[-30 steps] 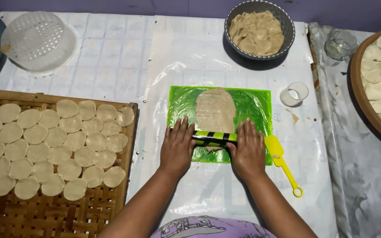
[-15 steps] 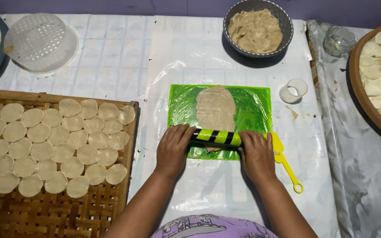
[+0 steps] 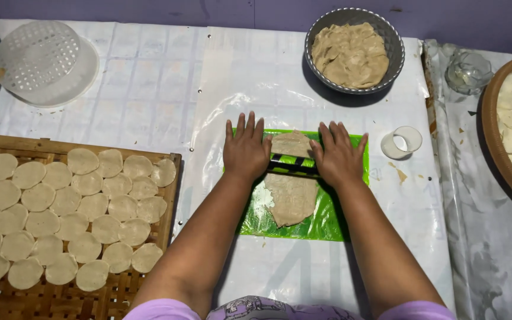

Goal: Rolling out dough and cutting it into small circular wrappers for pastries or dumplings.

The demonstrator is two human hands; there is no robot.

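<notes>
My left hand [image 3: 245, 149] lies flat, fingers spread and extended, palm pressing on the left end of the black rolling pin with green stripes [image 3: 292, 165]. My right hand [image 3: 338, 155] mirrors it on the right end, fingers likewise extended and slightly fanned. Neither hand grips; both press down from above. The pin sits at frame centre, across the upper part of the thin beige sheet of dough [image 3: 290, 192].

The dough sheet lies on the bright green plastic mat [image 3: 339, 216], just below centre. It shows on both sides of the pin: a short section above, a longer tongue below. It looks flattened over most of its length, so I judge this sheet to be largely rolled out, with cutting not yet done.

Right of the mat, near its upper corner, stands the small white ring cutter [image 3: 402, 142], untouched. At upper centre-right, the grey metal bowl [image 3: 317, 41] holds a good quantity of unrolled dough, so much stock remains.

At lower left, the woven bamboo tray [image 3: 48, 299] carries many round dough discs [image 3: 93, 207] in rows; its lower strip is bare. At the right edge, the brown round basket [image 3: 493, 136] holds further discs. At upper left rests the translucent perforated plastic cover [image 3: 42, 59].
</notes>
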